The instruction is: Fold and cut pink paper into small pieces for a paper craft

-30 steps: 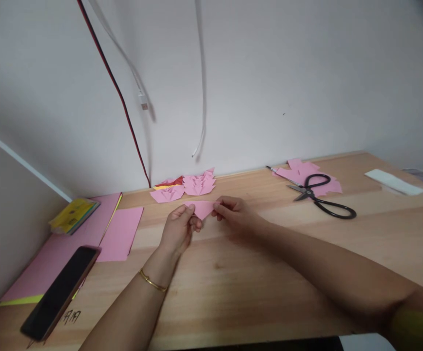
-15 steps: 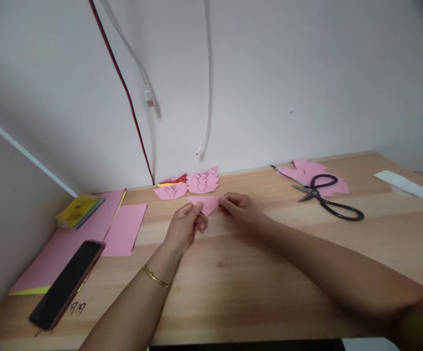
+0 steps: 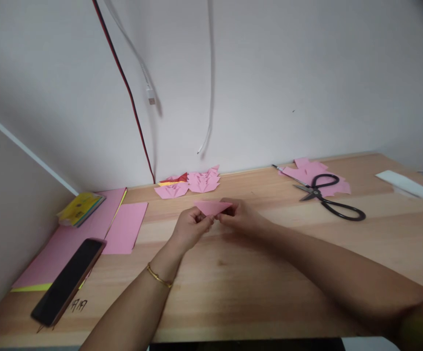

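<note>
A small pink paper triangle (image 3: 212, 207) is held up over the wooden table, its long edge on top and its point toward me. My left hand (image 3: 193, 225) pinches it near the lower point, thumb in front. From the other side my right hand (image 3: 239, 214) grips it too, thumb close to the left thumb and fingers partly hidden behind the paper. Just beyond the hands, by the wall, lie folded pink paper pieces (image 3: 203, 181), with another pink folded group (image 3: 172, 189) beside them that has red and yellow paper on it.
Black-handled scissors (image 3: 316, 193) lie at the right by pink paper scraps (image 3: 308, 170) and a pen (image 3: 292, 176). A white strip (image 3: 409, 184) is farther right. At left are pink sheets (image 3: 126, 226), a phone (image 3: 68, 280) and a yellow packet (image 3: 81, 208). Cables (image 3: 211, 73) hang along the wall.
Both hands have drawn closer together, thumbs now meeting near the triangle's lower point. The right hand has shifted from the triangle's right corner down to that point. The view has moved slightly.
</note>
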`<state>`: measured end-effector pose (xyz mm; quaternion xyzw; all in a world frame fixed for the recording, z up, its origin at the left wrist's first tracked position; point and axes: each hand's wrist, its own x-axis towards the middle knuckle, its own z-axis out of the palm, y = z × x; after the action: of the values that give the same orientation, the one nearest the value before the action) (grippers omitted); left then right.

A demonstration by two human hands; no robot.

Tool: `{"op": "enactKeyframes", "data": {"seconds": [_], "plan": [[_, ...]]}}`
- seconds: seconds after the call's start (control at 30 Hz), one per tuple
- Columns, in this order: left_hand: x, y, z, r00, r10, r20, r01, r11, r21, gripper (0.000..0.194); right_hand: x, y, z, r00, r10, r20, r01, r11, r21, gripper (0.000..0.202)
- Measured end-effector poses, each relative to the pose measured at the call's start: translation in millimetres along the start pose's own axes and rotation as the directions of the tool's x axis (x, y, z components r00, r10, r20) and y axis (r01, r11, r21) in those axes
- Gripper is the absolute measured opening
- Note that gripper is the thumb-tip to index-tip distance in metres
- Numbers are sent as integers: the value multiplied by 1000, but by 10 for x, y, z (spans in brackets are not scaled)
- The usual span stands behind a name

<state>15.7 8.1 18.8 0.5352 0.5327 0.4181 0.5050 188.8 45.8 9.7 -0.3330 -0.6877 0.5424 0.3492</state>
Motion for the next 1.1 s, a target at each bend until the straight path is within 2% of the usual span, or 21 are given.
{"op": "enactKeyframes", "data": {"seconds": [0.33, 0.43, 0.53, 0.6, 0.7, 0.73, 0.8, 0.9, 1.0, 1.1], "plan": [[-2, 41, -22, 997, 29, 70, -34, 997, 66, 24, -15, -56, -13, 999, 44, -29, -46, 994, -98, 4], [-7, 51, -44, 998, 21, 62, -25, 997, 66, 24, 9, -73, -74, 994, 45, -100, -61, 985, -163, 1], [8, 47, -75, 1000, -7, 9, 6, 997, 74, 26, 49, -73, -186, 984, 39, -172, -70, 981, -180, 3], [25, 40, -89, 999, -30, -17, 31, 998, 55, 29, 76, -51, -260, 971, 38, -238, -78, 984, -158, 4], [48, 30, -86, 997, -53, -52, 50, 997, -58, 29, 96, -7, -312, 945, 61, -320, -94, 992, -89, 8], [52, 25, -78, 996, -56, -68, 49, 994, -102, 30, 93, 2, -304, 953, 59, -296, -83, 994, -68, 10], [54, 14, -53, 995, -57, -83, 43, 985, -168, 30, 73, 0, -251, 985, 41, -167, -48, 998, -41, 15], [43, -11, -3, 999, -43, -14, 39, 980, -193, 29, 25, -35, -134, 999, 15, 31, -15, 1000, -1, 23], [39, -42, 31, 997, -21, 75, 35, 981, -192, 28, -4, -51, -75, 997, -10, 75, 6, 999, 53, 25], [56, -71, 33, 999, 7, 44, 3, 975, -223, 30, -2, -29, -86, 999, 13, 49, -15, 999, 45, 27]]}}
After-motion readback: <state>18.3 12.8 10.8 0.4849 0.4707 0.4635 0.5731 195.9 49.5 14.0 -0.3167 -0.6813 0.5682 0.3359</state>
